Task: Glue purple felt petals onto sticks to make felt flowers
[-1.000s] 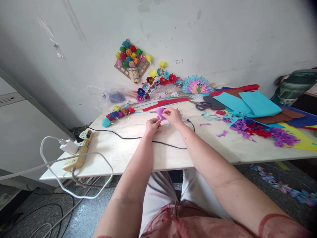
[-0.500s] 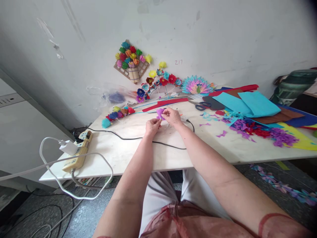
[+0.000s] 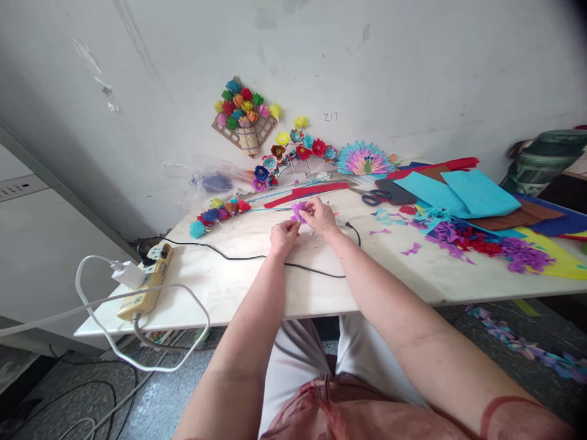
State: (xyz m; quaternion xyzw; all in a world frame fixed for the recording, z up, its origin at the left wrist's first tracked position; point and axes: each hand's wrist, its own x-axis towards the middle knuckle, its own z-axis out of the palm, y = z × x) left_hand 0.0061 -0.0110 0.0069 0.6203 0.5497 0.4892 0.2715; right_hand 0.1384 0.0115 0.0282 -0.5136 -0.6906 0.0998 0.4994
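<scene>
A small purple paper flower (image 3: 298, 211) is held between my two hands above the white table (image 3: 238, 287). My left hand (image 3: 285, 236) pinches the flower's base from below. At the petals, my right hand (image 3: 320, 216) has its thumb and fingers closed on the right side. The stem end is mostly hidden by my fingertips. To the left lies a row of finished paper flowers (image 3: 222, 212) in several colours. Loose purple paper pieces (image 3: 411, 249) lie right of my hands, beside a pile of cut purple petals (image 3: 525, 252).
Scissors (image 3: 376, 197) lie behind my right hand, near red paper strips (image 3: 305, 192) and folded turquoise paper (image 3: 479, 192). A black cable (image 3: 224, 252) crosses the table under my forearms. A power strip (image 3: 145, 293) with a white charger (image 3: 129, 275) sits at the left edge.
My hands stay in nearly the same place on the flower. Its petals look slightly turned and more spread toward me. The whole view has shifted very slightly.
</scene>
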